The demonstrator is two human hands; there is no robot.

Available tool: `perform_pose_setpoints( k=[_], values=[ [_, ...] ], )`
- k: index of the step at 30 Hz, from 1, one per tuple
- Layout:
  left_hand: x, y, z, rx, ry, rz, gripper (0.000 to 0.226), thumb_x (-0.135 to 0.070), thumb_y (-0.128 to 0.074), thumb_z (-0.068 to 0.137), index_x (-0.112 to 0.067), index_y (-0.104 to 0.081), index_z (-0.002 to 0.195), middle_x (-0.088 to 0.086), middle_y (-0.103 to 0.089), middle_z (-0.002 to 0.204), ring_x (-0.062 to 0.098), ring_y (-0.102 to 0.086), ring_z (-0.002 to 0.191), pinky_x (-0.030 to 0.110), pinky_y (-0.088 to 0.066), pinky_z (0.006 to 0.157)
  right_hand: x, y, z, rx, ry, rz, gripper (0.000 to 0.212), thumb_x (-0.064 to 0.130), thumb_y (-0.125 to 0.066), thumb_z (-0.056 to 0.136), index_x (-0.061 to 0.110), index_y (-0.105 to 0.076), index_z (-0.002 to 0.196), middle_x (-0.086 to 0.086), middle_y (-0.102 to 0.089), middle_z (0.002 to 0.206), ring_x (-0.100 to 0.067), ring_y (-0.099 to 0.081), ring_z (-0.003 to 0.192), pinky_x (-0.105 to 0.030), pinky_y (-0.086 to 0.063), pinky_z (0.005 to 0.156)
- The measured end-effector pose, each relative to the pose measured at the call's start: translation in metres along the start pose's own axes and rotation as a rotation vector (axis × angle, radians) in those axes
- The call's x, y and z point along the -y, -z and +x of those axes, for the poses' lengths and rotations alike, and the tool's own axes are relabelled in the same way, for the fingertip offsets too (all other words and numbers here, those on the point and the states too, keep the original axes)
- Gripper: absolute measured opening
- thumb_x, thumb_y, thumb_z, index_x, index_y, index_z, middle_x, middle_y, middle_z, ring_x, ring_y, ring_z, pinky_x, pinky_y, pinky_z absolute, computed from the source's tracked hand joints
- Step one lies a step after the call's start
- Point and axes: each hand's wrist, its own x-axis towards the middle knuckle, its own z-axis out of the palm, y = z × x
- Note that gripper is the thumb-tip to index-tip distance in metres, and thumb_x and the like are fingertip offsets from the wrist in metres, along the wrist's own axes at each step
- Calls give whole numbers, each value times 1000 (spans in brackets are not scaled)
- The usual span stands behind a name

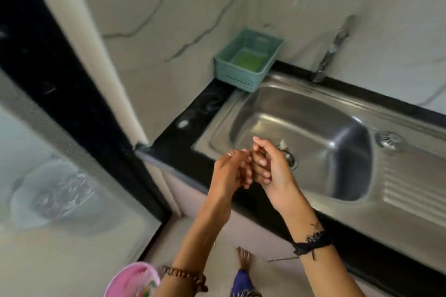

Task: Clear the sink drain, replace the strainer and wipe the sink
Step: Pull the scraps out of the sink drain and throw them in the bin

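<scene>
A black table [207, 106] runs from the centre toward 3 o'clock, carrying a steel sink [301, 113] with a ribbed drainboard [415, 190] at 4 o'clock. Pale marble-veined wall [193, 2] tiles rise behind it, and a dark door frame [55, 75] with a glazed panel [60, 188] fills the side from 8 to 10 o'clock. Pale floor [193, 231] shows at 6 o'clock, with a bare foot [243, 258] on it.

At 12 o'clock a teal basket [231, 72] sits at the sink's far-left corner, touching the wall, with something green [246, 60] inside. A tap [333, 50] juts from the wall at 1 o'clock. A round strainer [389, 140] lies on the drainboard at 3 o'clock, apart from the bowl. A pink tub [132, 279] rests on the floor at 7 o'clock.

The drain [290, 158] lies in the bowl's bottom, mostly hidden behind the hands; some pale debris shows at its rim. The left hand [229, 171] and right hand [268, 166] meet above the sink's near edge, fingers curled and interlocked with each other; whether they hold anything between them I cannot tell.
</scene>
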Motion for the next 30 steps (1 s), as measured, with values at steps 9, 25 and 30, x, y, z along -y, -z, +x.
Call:
perform_pose_setpoints(
  k=[9, 25, 30],
  values=[
    [61, -87, 236, 55, 100, 1114, 13, -13, -56, 84, -8, -68, 86, 13, -72, 94, 29, -67, 88, 34, -54, 81, 51, 187, 151, -431, -11, -767, 19, 23, -59, 87, 21, -58, 68, 3, -60, 63, -9, -53, 59, -24, -37, 57],
    [165, -89, 318, 194, 190, 1467, 15, -12, -51, 87, -11, -60, 99, 12, -63, 106, 29, -59, 94, 36, -48, 77, -55, 254, 256, -101, -209, -1729, 38, 14, -38, 94, 14, -45, 132, -10, -65, 115, -29, -63, 102, -33, -48, 81],
    [152, -91, 307, 64, 316, 1195, 20, -9, -55, 79, -17, -65, 94, 9, -67, 101, 26, -62, 94, 32, -49, 79, -34, 247, 242, -229, -183, -1401, 28, 27, -48, 88, 25, -57, 115, -7, -68, 104, -25, -62, 86, -27, -42, 66]
  ],
)
